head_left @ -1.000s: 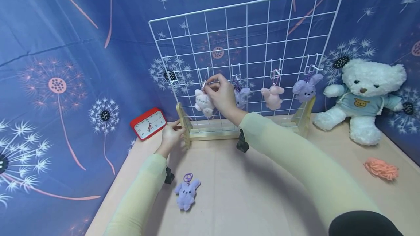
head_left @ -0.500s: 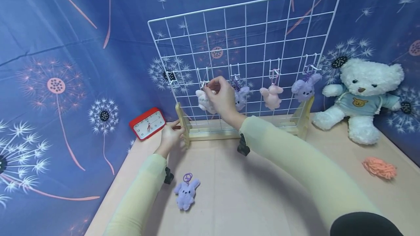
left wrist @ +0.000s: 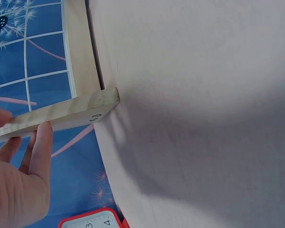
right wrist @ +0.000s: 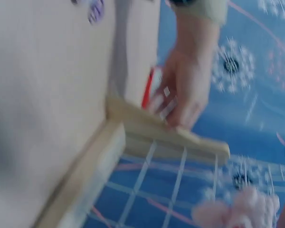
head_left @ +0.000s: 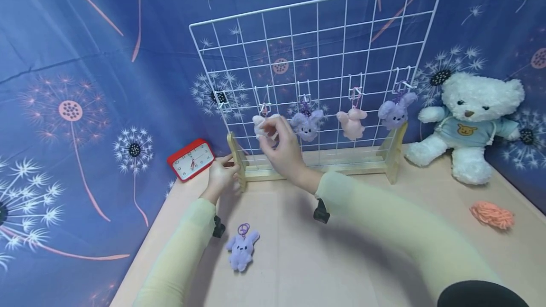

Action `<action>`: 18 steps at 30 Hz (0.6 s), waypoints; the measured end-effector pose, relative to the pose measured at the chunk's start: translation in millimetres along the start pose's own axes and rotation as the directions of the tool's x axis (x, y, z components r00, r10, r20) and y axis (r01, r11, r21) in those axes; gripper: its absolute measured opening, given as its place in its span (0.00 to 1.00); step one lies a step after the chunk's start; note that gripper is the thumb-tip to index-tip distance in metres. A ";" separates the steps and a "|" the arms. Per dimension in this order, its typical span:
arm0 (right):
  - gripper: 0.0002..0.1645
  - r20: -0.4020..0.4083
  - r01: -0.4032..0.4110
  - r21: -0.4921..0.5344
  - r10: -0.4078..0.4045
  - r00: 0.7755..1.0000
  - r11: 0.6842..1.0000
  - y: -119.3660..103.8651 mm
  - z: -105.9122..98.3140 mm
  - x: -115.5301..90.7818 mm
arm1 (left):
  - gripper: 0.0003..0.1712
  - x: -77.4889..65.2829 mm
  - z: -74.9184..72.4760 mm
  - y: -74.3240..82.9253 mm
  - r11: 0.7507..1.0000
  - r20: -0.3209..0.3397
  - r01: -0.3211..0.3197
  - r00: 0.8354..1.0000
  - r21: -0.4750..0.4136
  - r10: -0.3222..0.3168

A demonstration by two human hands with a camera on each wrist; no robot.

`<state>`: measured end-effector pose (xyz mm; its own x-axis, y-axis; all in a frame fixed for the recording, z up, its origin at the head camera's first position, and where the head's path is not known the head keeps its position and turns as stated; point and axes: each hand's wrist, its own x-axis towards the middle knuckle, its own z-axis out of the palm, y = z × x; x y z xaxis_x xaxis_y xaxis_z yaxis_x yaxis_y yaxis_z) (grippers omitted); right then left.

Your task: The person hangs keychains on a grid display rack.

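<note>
My left hand [head_left: 222, 174] grips the wooden end support [left wrist: 66, 114] of a white wire grid stand, thumb on one side and fingers on the other. A white plush keychain [head_left: 259, 127] hangs from a hook at the grid's left, partly hidden by my right hand [head_left: 283, 148]. That hand is in front of it with fingers loosely bent, thumb and fingertips apart, nothing between them. Beside it hang a purple plush keychain [head_left: 307, 124], a pink one [head_left: 352, 123] and another purple one [head_left: 394, 112]. A further purple plush keychain [head_left: 241, 251] lies on the table.
A red alarm clock [head_left: 191, 160] stands left of the wire grid [head_left: 317, 51]. On the right sit a white teddy bear [head_left: 471, 127] in a blue top and a bundle of orange yarn [head_left: 492, 215]. An unused hook [head_left: 222, 101] is at the grid's left edge.
My right hand has let go at the white plush keychain's ring and moved down and slightly toward me, uncovering the neighbouring purple keychain. The left hand has stayed on the support.
</note>
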<state>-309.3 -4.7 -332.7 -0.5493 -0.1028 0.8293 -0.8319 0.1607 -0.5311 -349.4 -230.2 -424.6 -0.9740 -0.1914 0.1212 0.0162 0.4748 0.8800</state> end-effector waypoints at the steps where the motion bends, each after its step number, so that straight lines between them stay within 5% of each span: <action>1: 0.13 0.031 -0.020 0.020 0.019 0.999 1.000 -2.0 3.0 -6.7 | 0.31 -0.1 -0.1 0.1 1.000 -0.001 -0.001 1.000 -0.001 0.001; 6: 0.12 0.195 -0.132 0.069 0.116 0.974 0.989 -7.9 20.1 -45.5 | 0.31 0.0 0.6 -0.4 0.999 -0.005 -0.031 1.000 -0.015 0.031; 11: 0.11 0.345 -0.220 0.110 0.171 0.923 0.969 -9.4 34.3 -81.3 | 0.30 -0.6 2.8 -4.3 0.999 0.006 -0.041 0.999 -0.024 0.041; 18: 0.08 0.479 -0.309 0.088 0.231 0.847 0.947 -1.2 49.6 -105.9 | 0.31 0.6 0.0 -1.9 0.999 -0.017 -0.049 0.999 -0.002 0.049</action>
<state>-254.0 -42.7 -428.5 -0.6951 -0.5205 0.4959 -0.6252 0.0971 -0.7744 -350.0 -231.2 -426.2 -0.9682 -0.1824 0.1714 0.0639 0.4820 0.8738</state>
